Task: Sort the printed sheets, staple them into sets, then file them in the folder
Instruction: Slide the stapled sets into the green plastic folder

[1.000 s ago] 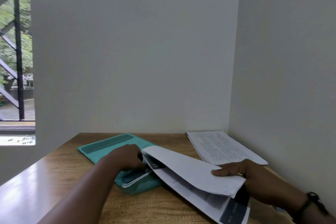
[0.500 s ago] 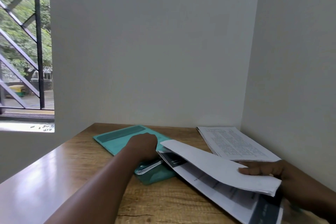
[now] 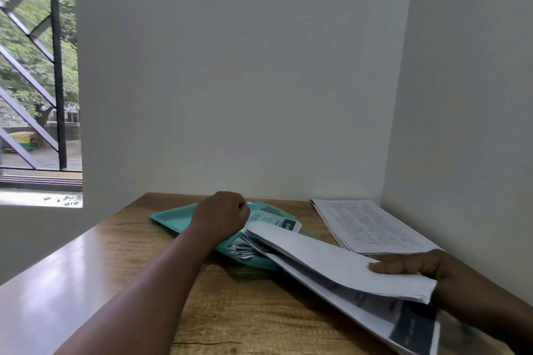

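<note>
At the far left a window (image 3: 37,81) with a dark diagonal grille looks out on trees and a road. The wooden bench (image 3: 202,311) fills the lower part of the view, set into a corner of pale walls.

The left hand (image 3: 220,216) reaches forward over the teal folder (image 3: 173,217), its fingers curled shut near the folder's far edge; whether they pinch the cover or a sheet there cannot be told. The folder lies flat on the bench, its long axis running from the far left toward the near right. Inside it, just right of the left hand, a printed sheet (image 3: 277,220) with a dark block and white letters shows, and below the wrist the crumpled edges of more filed papers (image 3: 240,251) stick out.

A set (image 3: 340,271) of sheets slants from the folder's mouth toward the near right corner, its long axis nearly in line with the folder's, its far end touching or entering the folder. The upper pages are lifted and bowed above the lower ones, which lie on the bench with a dark printed band near the front edge.

The right hand (image 3: 427,265) grips the set's near end, fingers laid on top of the raised pages.

Beyond it, a stack (image 3: 372,225) of printed pages lies flat by the right wall, long axis running away from the viewer.
</note>
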The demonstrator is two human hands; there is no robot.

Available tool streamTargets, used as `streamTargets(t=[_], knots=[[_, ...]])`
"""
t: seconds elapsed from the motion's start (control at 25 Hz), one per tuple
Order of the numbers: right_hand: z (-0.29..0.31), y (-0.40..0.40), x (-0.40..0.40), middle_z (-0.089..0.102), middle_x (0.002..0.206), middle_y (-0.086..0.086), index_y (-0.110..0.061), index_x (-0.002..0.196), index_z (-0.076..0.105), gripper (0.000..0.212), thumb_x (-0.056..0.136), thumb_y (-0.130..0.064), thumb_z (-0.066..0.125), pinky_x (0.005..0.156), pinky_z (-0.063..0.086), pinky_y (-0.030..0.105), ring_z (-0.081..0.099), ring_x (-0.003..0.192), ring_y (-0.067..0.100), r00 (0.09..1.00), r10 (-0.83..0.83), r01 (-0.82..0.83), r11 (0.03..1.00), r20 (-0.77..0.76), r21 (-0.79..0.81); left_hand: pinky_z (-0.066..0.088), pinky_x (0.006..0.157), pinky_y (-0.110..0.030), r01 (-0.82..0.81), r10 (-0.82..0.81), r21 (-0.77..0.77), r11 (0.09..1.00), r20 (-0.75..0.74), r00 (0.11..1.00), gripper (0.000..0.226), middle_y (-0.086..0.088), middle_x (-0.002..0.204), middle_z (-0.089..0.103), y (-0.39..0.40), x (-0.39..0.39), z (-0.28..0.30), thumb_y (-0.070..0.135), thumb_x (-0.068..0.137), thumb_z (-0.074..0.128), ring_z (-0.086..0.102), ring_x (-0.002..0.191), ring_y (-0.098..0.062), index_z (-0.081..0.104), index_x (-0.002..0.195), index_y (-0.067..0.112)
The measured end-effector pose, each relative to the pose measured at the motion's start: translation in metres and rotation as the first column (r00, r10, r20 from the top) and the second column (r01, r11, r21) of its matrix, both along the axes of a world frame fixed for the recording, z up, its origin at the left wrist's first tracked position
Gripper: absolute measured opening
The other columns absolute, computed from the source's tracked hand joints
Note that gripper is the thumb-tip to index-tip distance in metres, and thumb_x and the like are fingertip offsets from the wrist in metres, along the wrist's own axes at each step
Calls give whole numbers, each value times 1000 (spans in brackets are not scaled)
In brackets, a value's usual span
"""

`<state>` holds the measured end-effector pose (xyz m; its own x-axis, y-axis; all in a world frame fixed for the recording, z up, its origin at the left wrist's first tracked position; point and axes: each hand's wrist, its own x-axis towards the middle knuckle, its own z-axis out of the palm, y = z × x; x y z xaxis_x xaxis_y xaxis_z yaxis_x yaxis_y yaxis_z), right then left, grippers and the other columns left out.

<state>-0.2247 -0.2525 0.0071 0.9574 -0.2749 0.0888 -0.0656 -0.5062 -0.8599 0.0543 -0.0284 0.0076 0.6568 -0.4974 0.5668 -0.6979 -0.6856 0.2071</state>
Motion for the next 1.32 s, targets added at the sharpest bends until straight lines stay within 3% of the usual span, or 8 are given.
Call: streamTargets(t=[0.2, 0.36, 0.52, 0.64, 0.76, 0.92, 1.12, 1.32], knots=[[6, 27, 42, 75, 94, 11, -16, 94, 78, 37, 91, 8, 50, 85, 54, 45, 69, 94, 32, 994, -89, 92, 995, -60, 45, 46, 76, -31, 44, -45, 8, 999, 118, 992, 34, 3, 107, 68, -9, -12, 2, 37, 97, 40, 62, 96, -19, 69, 104, 20], [11, 41, 87, 69, 96, 24, 3, 100, 65, 26, 84, 15, 47, 68, 57, 41, 67, 87, 38, 970, -234, 244, 933, -67, 264, 47, 76, -31, 69, -73, 30, 997, 161, 984, 35, 3, 106, 67, -11, -13, 1, 37, 97, 39, 62, 95, -19, 68, 103, 18], [6, 46, 114, 73, 95, 14, -10, 106, 67, 21, 90, -23, 63, 78, 56, 43, 69, 90, 33, 963, -271, 241, 857, -1, 455, 46, 74, -29, 64, -56, -45, 997, 157, 986, 33, 4, 105, 67, -9, -11, 2, 37, 98, 40, 62, 92, -16, 68, 104, 19], [-7, 52, 113, 73, 84, -3, -26, 94, 69, 25, 87, -48, 60, 71, 52, 27, 68, 79, 14, 935, -297, 279, 953, 191, 118, 45, 76, -29, 21, -1, -132, 991, 145, 989, 33, 4, 106, 67, -9, -13, 3, 37, 98, 41, 62, 94, -17, 68, 103, 18], [-17, 49, 113, 63, 90, -16, -37, 105, 56, 11, 96, -32, 52, 62, 42, 18, 58, 81, -1, 833, -327, 402, 912, 447, -83, 45, 81, -31, -5, 34, -262, 965, 106, 994, 30, 2, 107, 68, -9, -16, 6, 35, 97, 44, 62, 98, -20, 68, 101, 17], [-25, 47, 117, 67, 94, -14, -27, 94, 70, 32, 92, -3, 49, 61, 41, 14, 60, 87, 4, 870, -364, 398, 917, 333, -36, 45, 80, -31, -5, 26, -283, 959, 70, 997, 29, 2, 108, 69, -10, -21, 8, 34, 96, 46, 62, 96, -19, 69, 102, 18], [-21, 40, 116, 65, 92, 24, -4, 94, 60, 26, 90, 13, 40, 68, 55, 44, 63, 81, 38, 884, -467, 345, 625, -19, 700, 43, 86, -29, 154, -151, 68, 986, -53, 987, 38, 12, 120, 61, -11, -22, -2, 58, 87, 54, 55, 111, -11, 63, 113, 31], [-26, 36, 124, 65, 93, 26, 2, 99, 53, 15, 92, 7, 41, 74, 56, 49, 65, 82, 39, 889, -412, 426, 590, -199, 686, 40, 99, -32, 110, -84, 271, 956, -106, 991, 68, 11, 142, 46, -22, -28, -13, 62, 81, 60, 48, 126, -15, 41, 138, 31]])
